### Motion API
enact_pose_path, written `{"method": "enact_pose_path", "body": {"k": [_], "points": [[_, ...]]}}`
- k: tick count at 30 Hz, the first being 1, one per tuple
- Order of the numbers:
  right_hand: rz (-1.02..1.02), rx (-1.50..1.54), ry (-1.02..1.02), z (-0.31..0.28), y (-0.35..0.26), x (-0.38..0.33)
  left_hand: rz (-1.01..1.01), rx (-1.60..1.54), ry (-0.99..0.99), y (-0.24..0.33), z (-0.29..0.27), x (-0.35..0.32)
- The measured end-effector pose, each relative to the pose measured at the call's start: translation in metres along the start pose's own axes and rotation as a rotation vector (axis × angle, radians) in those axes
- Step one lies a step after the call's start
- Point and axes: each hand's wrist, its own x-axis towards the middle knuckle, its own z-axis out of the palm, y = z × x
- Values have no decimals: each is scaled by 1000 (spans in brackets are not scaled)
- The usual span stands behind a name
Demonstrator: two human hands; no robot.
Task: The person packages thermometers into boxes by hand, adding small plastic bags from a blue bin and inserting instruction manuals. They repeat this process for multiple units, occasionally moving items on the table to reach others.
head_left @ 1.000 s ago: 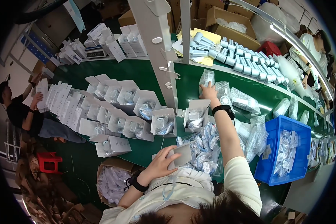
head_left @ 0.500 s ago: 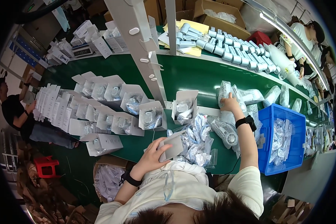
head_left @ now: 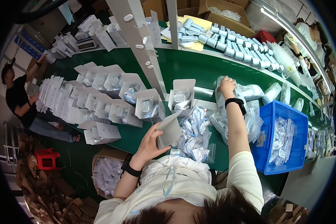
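My left hand (head_left: pixel 149 145) is closed round a small white carton (head_left: pixel 169 131), tilted above the near part of the table. Farther off to the right, my right hand (head_left: pixel 227 86) has its fingers curled on the top of a bubble-wrapped package (head_left: pixel 219 91). More bubble-wrapped packages (head_left: pixel 253 118) lie around and below that wrist. Between my arms is a pile of clear bags with blue and white parts (head_left: pixel 196 136). Just beyond the pile stands an open white box (head_left: pixel 183 98) with a bagged item inside.
Rows of filled open boxes (head_left: pixel 123 112) stand on the left. A blue bin (head_left: pixel 263 149) with bagged parts sits at the right. A metal post (head_left: pixel 143 48) rises mid-table; grey cylindrical devices (head_left: pixel 235 48) line the far shelf. Another person (head_left: pixel 20 97) handles boxes at far left.
My right hand has moved farther away and slightly left along the bubble-wrapped package. The carton in my left hand has been raised and turned more upright. The view has shifted slightly.
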Motion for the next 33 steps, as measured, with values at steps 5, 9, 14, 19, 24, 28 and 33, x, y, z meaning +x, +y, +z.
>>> {"method": "enact_pose_path", "body": {"k": [5,9,14,19,24,28,33], "points": [[-229,47,-10,6,0,0,-50,-9,145,-17,20,-2],[-189,79,25,8,-14,-9,-28,-95,218,-20,21,-13],[-341,40,-53,-7,-24,-6,-2,-109,207,-20,23,-12],[-536,8,-73,-12,-43,-26,-42,-134,177,-19,26,-8],[-447,1218,389,-99,-33,-76,-71,-167,253,-25,28,-4],[-225,2166,391,-164,-12,-154,-64,-120,342,-24,29,-1],[-40,2274,360,-179,-92,-253,-19,-76,360,-17,33,3]]}}
